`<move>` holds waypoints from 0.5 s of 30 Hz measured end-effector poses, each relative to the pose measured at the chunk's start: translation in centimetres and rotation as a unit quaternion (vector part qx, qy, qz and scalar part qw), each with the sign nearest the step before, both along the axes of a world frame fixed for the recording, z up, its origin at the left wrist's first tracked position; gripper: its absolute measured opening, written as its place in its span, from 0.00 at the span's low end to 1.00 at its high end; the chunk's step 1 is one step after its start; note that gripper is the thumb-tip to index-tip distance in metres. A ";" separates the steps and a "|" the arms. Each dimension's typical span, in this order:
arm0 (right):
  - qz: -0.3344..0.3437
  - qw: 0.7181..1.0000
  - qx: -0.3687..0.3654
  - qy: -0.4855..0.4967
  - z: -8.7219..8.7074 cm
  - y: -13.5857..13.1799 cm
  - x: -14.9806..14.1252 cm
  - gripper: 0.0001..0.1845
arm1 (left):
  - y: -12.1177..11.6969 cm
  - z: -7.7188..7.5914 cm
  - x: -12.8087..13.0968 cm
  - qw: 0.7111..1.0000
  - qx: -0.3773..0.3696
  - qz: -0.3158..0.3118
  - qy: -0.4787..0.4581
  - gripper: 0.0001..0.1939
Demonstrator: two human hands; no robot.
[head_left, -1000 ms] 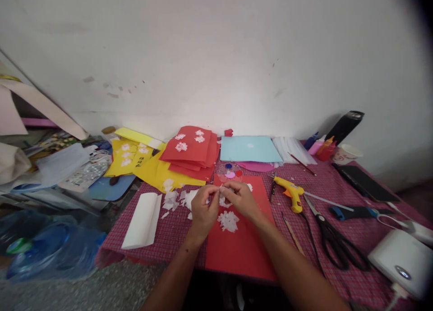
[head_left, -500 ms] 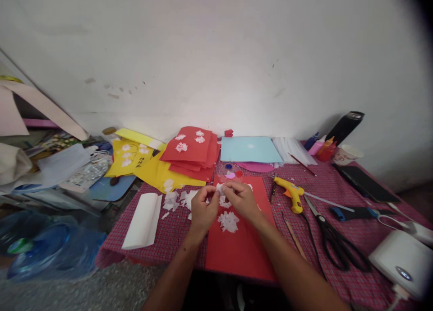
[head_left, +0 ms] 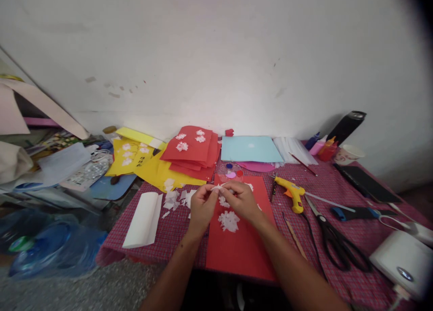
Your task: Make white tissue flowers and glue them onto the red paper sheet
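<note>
A small white piece of tissue paper (head_left: pixel 218 187) is pinched between the fingertips of my left hand (head_left: pixel 203 208) and my right hand (head_left: pixel 241 202). Both hands are closed and nearly touch each other over the upper part of a red sheet (head_left: pixel 240 252). On that sheet, just below my fingers, lies a crumpled white paper flower (head_left: pixel 229 221). More white paper blossoms on the sheet are partly covered by my right hand. Torn white scraps (head_left: pixel 171 200) lie on the cloth left of my left hand.
A yellow glue gun (head_left: pixel 293 193), black scissors (head_left: pixel 338 241) and a wooden stick (head_left: pixel 295 236) lie to the right. Folded white paper (head_left: pixel 142 220) is at left. Behind are stacked red sheets (head_left: pixel 189 144), a light-blue sheet (head_left: pixel 250 149), paint bottles (head_left: pixel 326 148) and a black flask (head_left: pixel 348 126).
My fingertips have shifted on the white tissue paper, which now shows as a thinner, flatter strip between them. The things on the table stay where they were.
</note>
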State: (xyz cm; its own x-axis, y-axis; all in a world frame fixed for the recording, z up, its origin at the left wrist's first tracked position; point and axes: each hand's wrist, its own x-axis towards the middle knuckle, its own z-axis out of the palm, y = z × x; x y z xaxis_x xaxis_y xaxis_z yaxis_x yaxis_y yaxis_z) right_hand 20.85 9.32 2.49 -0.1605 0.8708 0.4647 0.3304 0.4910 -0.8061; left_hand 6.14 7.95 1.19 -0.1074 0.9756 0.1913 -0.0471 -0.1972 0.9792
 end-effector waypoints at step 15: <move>-0.027 0.998 -0.045 0.035 -0.3 0.1 -0.2 0.13 | 0.0 -0.1 0.0 0.999 -0.019 0.026 -0.028 0.08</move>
